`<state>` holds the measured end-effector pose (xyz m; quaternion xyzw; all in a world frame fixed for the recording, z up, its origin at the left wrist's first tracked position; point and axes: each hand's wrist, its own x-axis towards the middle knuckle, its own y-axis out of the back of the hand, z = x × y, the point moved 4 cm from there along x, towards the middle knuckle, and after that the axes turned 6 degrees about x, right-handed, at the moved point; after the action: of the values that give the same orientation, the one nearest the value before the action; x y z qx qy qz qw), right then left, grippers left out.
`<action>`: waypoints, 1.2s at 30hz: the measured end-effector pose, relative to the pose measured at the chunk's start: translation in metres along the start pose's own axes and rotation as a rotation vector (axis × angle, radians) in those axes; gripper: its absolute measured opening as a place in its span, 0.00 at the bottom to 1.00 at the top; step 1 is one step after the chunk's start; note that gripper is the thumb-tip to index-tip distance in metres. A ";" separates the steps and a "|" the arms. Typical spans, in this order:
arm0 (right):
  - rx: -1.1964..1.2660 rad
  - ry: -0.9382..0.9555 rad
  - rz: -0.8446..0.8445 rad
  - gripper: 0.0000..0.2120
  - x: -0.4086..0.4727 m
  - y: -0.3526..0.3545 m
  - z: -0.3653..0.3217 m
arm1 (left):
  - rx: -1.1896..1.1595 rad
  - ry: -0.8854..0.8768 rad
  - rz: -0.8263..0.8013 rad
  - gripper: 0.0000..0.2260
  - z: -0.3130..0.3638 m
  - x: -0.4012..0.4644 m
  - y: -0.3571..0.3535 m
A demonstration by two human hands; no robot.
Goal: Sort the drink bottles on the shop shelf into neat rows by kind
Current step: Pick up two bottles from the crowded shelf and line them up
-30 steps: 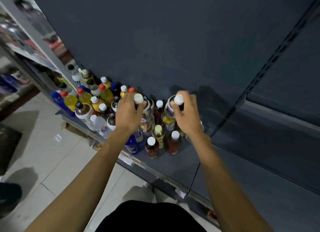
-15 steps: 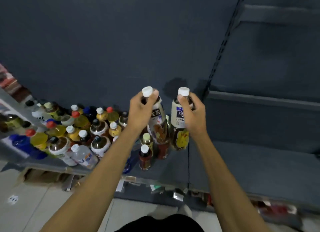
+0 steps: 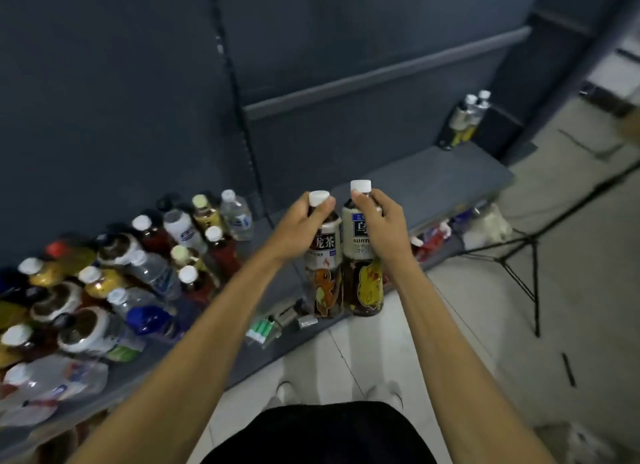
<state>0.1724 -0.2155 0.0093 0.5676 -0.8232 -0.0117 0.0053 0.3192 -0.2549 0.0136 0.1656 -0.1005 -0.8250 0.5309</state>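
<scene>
My left hand (image 3: 298, 229) grips a dark tea bottle (image 3: 323, 280) by its neck, just under the white cap; its label carries an orange cartoon figure. My right hand (image 3: 381, 228) holds a matching tea bottle (image 3: 362, 276) with a yellow figure, also by the neck. Both bottles hang upright, side by side and touching, in the air in front of the dark grey shelf (image 3: 433, 176). A crowded cluster of mixed drink bottles (image 3: 138, 273) stands on the shelf's left part. At the shelf's far right end stand two tea bottles (image 3: 467, 121).
The dark back panel (image 3: 121, 83) rises behind the shelf, with a slotted upright (image 3: 239, 117) in it. Price tags and small packets (image 3: 273, 321) hang along the shelf's front edge. A black tripod stand (image 3: 519, 263) is on the tiled floor to the right. My feet show below.
Both hands lifted the two tea bottles out of the cluster and carried them right. The view swung right, so the cluster now lies at the left and the shelf's right end shows.
</scene>
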 end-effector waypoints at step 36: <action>0.066 -0.200 0.544 0.12 0.046 0.437 0.058 | -0.071 -0.157 -0.466 0.10 0.131 0.135 -0.429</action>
<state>-0.2534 -0.1027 -0.0374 0.3218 -0.9416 -0.0390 -0.0913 -0.1435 -0.2009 -0.0344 0.1010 -0.0713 -0.9385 0.3225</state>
